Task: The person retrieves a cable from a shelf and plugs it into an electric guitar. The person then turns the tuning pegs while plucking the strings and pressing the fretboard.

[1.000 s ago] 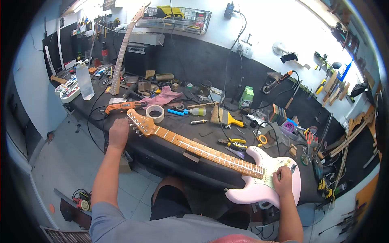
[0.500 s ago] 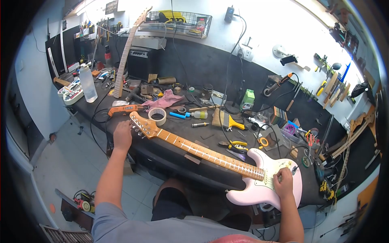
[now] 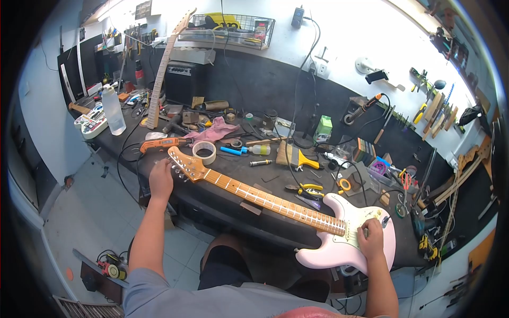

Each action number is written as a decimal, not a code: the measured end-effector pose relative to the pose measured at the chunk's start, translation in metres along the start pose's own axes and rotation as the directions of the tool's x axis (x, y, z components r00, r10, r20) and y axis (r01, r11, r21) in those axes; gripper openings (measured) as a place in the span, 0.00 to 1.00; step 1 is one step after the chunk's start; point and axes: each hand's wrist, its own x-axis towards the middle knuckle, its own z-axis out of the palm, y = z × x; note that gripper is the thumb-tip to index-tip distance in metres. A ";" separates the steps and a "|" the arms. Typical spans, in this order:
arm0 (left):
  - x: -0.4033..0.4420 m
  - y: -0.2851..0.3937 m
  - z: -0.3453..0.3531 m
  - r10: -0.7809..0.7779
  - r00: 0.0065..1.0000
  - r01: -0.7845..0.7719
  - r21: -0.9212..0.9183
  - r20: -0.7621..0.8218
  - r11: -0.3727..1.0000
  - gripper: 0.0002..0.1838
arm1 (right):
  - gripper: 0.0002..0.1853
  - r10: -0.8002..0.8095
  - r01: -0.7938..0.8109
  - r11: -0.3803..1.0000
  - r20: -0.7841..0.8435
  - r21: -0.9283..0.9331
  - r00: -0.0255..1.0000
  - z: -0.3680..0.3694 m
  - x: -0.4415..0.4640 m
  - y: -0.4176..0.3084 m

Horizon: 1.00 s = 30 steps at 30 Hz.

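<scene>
A pink electric guitar (image 3: pixel 331 254) lies across the front of the dark workbench, its body at the right and its maple neck (image 3: pixel 265 199) running up to the left. At the headstock (image 3: pixel 185 164), my left hand (image 3: pixel 160 179) has its fingers closed at the tuning pegs on the near side, seemingly on one of them. Over the pale pickguard, near the strings, rests my right hand (image 3: pixel 371 238) with curled fingers; whether it holds anything is hidden. A roll of tape (image 3: pixel 204 152) sits just behind the headstock.
Behind the neck lie an orange rotary tool (image 3: pixel 161 143), a wide brush (image 3: pixel 294 155) and yellow-handled pliers (image 3: pixel 309 189). A water bottle (image 3: pixel 113 109) and a bare guitar neck (image 3: pixel 161 74) stand at the left. Scissors (image 3: pixel 406 180) are near the right side.
My left hand has shifted slightly right and down along with the view, and its wrist has turned at the pegs. My right hand stays over the guitar body.
</scene>
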 end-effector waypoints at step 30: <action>0.003 -0.008 0.010 -0.046 0.998 0.045 -0.002 -0.040 0.999 0.13 | 0.10 0.001 -0.001 1.000 -0.013 0.000 1.000 0.001 -0.001 0.001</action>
